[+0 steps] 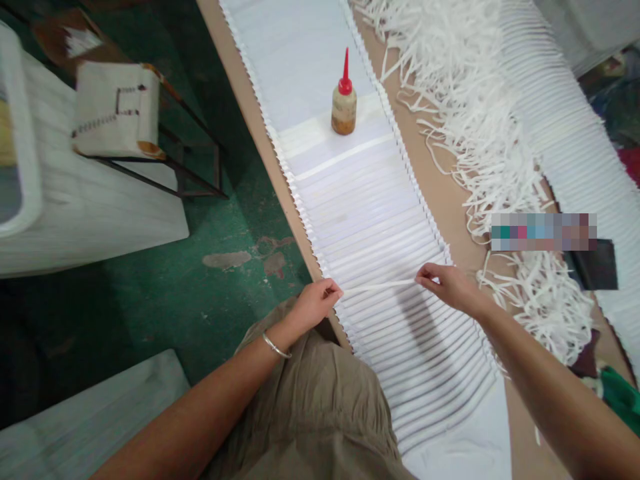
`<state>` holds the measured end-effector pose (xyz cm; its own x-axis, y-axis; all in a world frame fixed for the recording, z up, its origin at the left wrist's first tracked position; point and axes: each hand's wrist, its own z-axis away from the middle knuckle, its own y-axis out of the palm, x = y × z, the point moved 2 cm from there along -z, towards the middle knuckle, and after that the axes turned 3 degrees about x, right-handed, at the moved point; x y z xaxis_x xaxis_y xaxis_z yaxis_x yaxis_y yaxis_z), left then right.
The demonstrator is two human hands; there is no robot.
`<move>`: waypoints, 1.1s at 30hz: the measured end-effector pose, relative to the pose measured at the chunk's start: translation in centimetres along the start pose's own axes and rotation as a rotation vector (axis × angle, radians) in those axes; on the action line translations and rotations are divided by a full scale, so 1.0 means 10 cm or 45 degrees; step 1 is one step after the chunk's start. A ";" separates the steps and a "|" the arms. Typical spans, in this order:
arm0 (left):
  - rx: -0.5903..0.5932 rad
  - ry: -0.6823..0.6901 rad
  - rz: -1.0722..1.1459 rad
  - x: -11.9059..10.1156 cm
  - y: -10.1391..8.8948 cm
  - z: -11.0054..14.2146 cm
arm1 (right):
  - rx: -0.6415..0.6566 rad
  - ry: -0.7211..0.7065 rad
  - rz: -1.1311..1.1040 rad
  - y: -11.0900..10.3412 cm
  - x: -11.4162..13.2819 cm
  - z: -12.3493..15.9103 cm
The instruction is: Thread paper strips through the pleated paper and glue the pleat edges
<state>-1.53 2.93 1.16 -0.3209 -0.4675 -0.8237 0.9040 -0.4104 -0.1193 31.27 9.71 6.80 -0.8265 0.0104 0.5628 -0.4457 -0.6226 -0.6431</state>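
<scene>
A narrow white strip is stretched between my two hands, above a long white ribbed sheet. My left hand pinches one end of the strip near the sheet's left edge. The other end is pinched by my right hand, near the sheet's right edge. Many similar strips lie side by side across the sheet, forming parallel ridges toward me. Further up stands a squeeze bottle with a red nozzle, partly filled with brownish liquid.
A tangled heap of loose white strips covers the brown table on the right. Another ribbed white sheet lies beyond it, with a dark flat object nearby. On the left are a stool and a large white tub on the green floor.
</scene>
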 end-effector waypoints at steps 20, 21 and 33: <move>-0.558 -0.150 -0.155 0.14 -0.24 -0.57 | -0.349 0.249 -0.318 -0.65 -0.61 -0.87; -0.570 -0.161 -0.170 0.16 -0.23 -0.60 | -0.375 0.256 -0.309 -0.67 -0.62 -0.91; -0.629 -0.232 -0.317 0.17 -0.20 -0.71 | -0.529 0.291 -0.057 -0.70 -0.79 -1.21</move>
<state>-1.93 8.52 -3.97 -0.5446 -0.5490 -0.6340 0.8055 -0.1319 -0.5777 36.79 23.43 0.54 -0.8373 0.2308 0.4957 -0.5436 -0.2527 -0.8004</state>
